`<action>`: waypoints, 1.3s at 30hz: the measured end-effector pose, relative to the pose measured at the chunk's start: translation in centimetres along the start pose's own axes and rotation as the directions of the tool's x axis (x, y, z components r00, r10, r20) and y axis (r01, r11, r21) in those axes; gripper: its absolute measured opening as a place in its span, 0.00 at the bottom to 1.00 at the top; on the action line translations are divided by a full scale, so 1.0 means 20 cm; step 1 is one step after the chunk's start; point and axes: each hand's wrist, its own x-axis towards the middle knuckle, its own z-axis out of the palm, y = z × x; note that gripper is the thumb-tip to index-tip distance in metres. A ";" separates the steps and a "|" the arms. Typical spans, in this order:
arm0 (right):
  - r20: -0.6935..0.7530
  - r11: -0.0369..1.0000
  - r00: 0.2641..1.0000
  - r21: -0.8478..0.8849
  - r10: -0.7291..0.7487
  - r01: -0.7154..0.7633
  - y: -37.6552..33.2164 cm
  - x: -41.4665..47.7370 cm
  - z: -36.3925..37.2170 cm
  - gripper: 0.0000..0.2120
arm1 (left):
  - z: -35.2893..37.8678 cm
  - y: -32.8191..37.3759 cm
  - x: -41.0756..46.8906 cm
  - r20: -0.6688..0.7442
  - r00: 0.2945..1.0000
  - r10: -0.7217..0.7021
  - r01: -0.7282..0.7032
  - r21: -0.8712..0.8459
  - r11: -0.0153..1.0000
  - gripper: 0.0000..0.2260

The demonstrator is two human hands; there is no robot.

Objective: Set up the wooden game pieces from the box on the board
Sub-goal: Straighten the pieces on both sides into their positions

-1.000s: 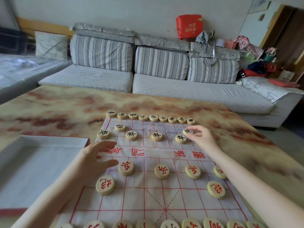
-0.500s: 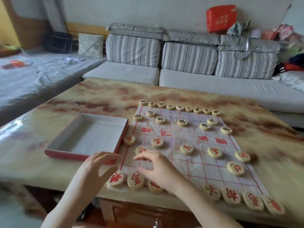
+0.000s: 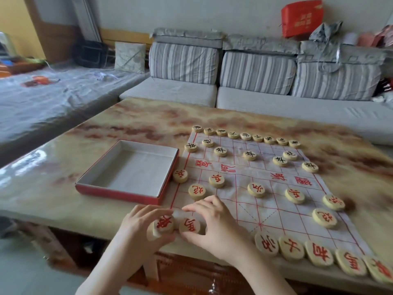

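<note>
A white cloth board (image 3: 255, 188) with red grid lines lies on the table. Round wooden pieces with black characters (image 3: 249, 155) fill its far rows, and red-character pieces (image 3: 256, 189) stand on the near half. At the near left corner, my left hand (image 3: 144, 228) grips a red-marked piece (image 3: 163, 224), which is tilted at the board's edge. My right hand (image 3: 214, 224) pinches the neighbouring red-marked piece (image 3: 190, 225). The red box (image 3: 110, 189) with a white inside sits empty, left of the board.
The marbled table (image 3: 106, 128) ends just under my hands. A grey striped sofa (image 3: 255, 92) runs along the far side, and a covered bed (image 3: 42, 99) lies to the left. A red bag (image 3: 302, 17) sits on the sofa back.
My right hand came back from the far black pieces to the near left corner. Both hands have closed on the two corner pieces, and the view has swung left and back.
</note>
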 end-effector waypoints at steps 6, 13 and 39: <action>0.004 1.000 1.000 0.002 -0.007 0.007 -0.01 -0.01 0.03 0.25 | -0.01 -0.03 0.01 0.005 0.998 -0.058 0.057 0.020 0.998 0.23; -0.015 1.000 1.000 -0.029 -0.004 0.004 -0.01 -0.01 0.06 0.25 | 0.00 -0.04 0.00 0.040 0.994 -0.106 0.109 -0.059 0.992 0.20; 0.030 0.985 0.987 0.068 0.157 -0.158 -0.02 -0.07 0.02 0.30 | 0.00 0.03 -0.04 0.004 0.993 -0.118 0.118 -0.097 0.988 0.21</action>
